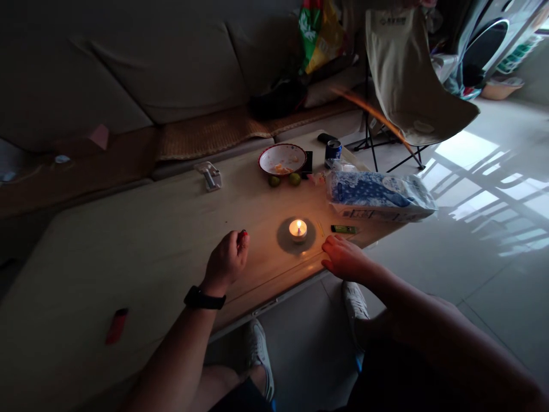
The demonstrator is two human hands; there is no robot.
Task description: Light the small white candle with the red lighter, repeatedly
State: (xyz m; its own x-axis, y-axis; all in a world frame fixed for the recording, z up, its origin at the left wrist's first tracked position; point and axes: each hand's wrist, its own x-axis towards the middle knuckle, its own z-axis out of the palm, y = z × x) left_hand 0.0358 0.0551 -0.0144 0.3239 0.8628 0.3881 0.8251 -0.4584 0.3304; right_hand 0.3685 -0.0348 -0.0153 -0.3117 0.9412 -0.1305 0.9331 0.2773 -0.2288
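Observation:
A lit tealight candle (298,230) stands on the wooden table, a dark ring of shadow around it. To its left, my left hand (227,257), with a black watch on the wrist, is closed in a fist around a small red-tipped thing (244,233); most of that is hidden by the fingers. My right hand (345,258) rests low at the table's front edge, right of the candle, thumb apart from the bent fingers and nothing visible between them. Just beyond its fingertips lie thin pale sticks (320,229) and a small green packet (343,229).
A red lighter (116,326) lies at the table's left. Behind the candle are a bowl (274,167) with peel, two green fruits (294,179), a blue can (333,151), a blue-white tissue pack (380,194) and a clear box (209,176). A folding chair (407,74) stands at right.

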